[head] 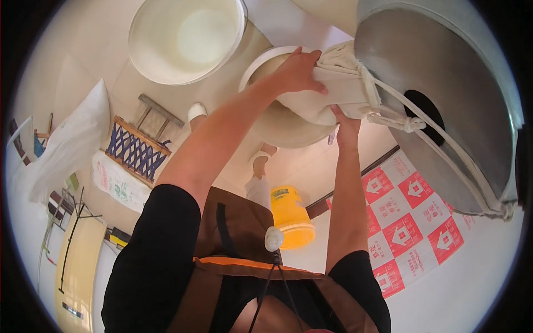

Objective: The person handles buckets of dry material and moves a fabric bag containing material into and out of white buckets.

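My left hand [302,70] grips the upper side of a cream cloth sleeve or bag [343,83], with fingers spread over it. Its lower edge is held in my right hand [347,125], the thumb on the cloth. The cloth is tied with knotted cloth strips [410,124] at the side of a large round metal vessel [424,54]. Beneath my hands, the cloth hangs over a pale bucket [266,54], whose inside is partly hidden. A larger white tub [145,41] with whitish contents stands at the upper left.
A yellow bucket [287,204] is near my legs. To the left are a wooden folding stool with blue webbing [137,145], a white woven sack [79,133] and a black stand [68,245]. Red-and-white printed sheeting [402,233] covers a surface at right.
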Available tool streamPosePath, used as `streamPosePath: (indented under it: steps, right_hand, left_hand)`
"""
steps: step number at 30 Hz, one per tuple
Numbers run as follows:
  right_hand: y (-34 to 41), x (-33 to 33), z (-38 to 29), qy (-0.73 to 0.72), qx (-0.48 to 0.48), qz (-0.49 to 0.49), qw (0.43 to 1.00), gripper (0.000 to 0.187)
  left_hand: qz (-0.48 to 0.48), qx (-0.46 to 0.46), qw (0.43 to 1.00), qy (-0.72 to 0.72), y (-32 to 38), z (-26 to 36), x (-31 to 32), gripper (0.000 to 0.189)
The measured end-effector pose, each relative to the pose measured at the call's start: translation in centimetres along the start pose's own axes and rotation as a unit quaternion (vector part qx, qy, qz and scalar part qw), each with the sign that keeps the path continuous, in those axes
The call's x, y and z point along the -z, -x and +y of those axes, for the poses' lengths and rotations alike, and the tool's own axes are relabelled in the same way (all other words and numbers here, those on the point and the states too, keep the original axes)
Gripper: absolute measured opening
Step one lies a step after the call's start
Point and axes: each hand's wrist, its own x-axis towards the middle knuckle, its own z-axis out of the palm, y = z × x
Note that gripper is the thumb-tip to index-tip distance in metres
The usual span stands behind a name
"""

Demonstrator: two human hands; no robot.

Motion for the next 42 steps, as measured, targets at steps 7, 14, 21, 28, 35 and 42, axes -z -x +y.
streamPosePath:
  steps: [7, 14, 21, 28, 35, 42]
  right_hand:
    - [2.5, -1.1, 1.2, -0.2, -0.103, 0.029, 0.974, 0.062]
    - [4.9, -1.4, 4.9, 0.055, -0.084, -0.162, 0.982, 0.053]
    - [4.8, -2.4, 6.5, -0.219, -0.181, 0.049, 0.958, 0.039]
    - [8.9, -4.4, 1.0, -0.386, -0.229, -0.004, 0.894, 0.04]
    - [12.8, 2.1, 14.7, -0.271, -0.319, 0.203, 0.885, 0.043]
    - [11.2, -4.6, 17.9, -0.26, -0.28, 0.146, 0.913, 0.047]
  left_hand:
    - [-0.2, 0.152, 0.96, 0.123, 2.4, -0.5, 1.0, 0.085]
    - [0.027, 0.032, 0.95, 0.31, 9.0, 0.9, -5.3, 0.083]
    - [0.023, -0.045, 0.996, 0.074, 11.8, 0.9, -6.3, 0.097]
    - [0.184, -0.098, 0.976, -0.068, 9.9, -3.5, -7.3, 0.041]
    - [0.239, -0.086, 0.967, -0.028, 10.2, -1.0, -5.0, 0.029]
    - [0.288, -0.166, 0.94, -0.082, 9.4, 2.0, 1.8, 0.031]
